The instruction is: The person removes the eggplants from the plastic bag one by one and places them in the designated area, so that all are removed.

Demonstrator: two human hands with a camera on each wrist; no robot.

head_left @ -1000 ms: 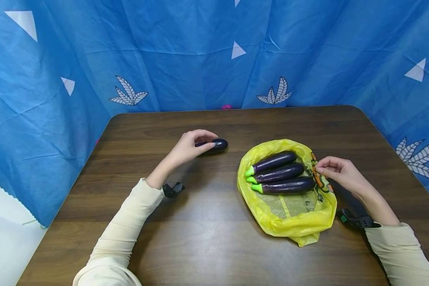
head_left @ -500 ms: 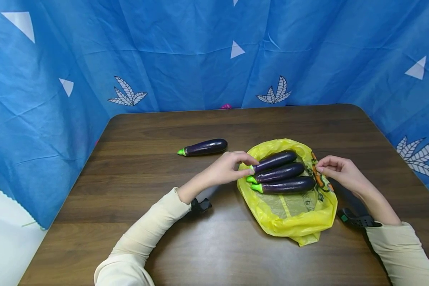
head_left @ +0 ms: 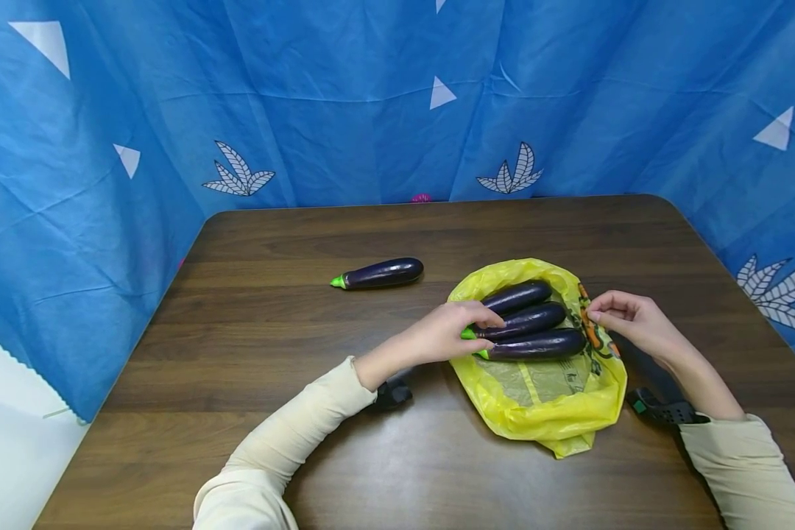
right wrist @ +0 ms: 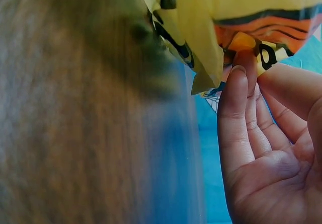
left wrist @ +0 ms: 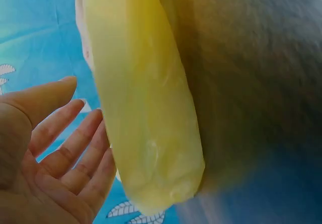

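Observation:
In the head view three dark purple eggplants (head_left: 539, 344) with green stems lie side by side in an opened yellow plastic bag (head_left: 536, 425). My left hand (head_left: 445, 333) reaches over the bag's left rim, thumb and fingers apart around the stem ends; whether it touches an eggplant is unclear. The left wrist view has its fingers (left wrist: 75, 156) extended behind the bag's yellow side (left wrist: 146, 113). At the right rim my right hand (head_left: 636, 324) pinches the printed plastic (right wrist: 266, 25) between thumb and fingertips. Another eggplant (head_left: 383, 274) rests on the table left of the bag.
The brown wooden table (head_left: 258, 331) has rounded far corners. Behind it hangs a blue patterned curtain (head_left: 371, 96), which also runs along both sides. A dark wrist strap (head_left: 662, 408) is on the right wrist.
My left hand has let go of the lone eggplant and moved right, then slightly toward me, over the eggplants in the bag. The right hand stays at the rim.

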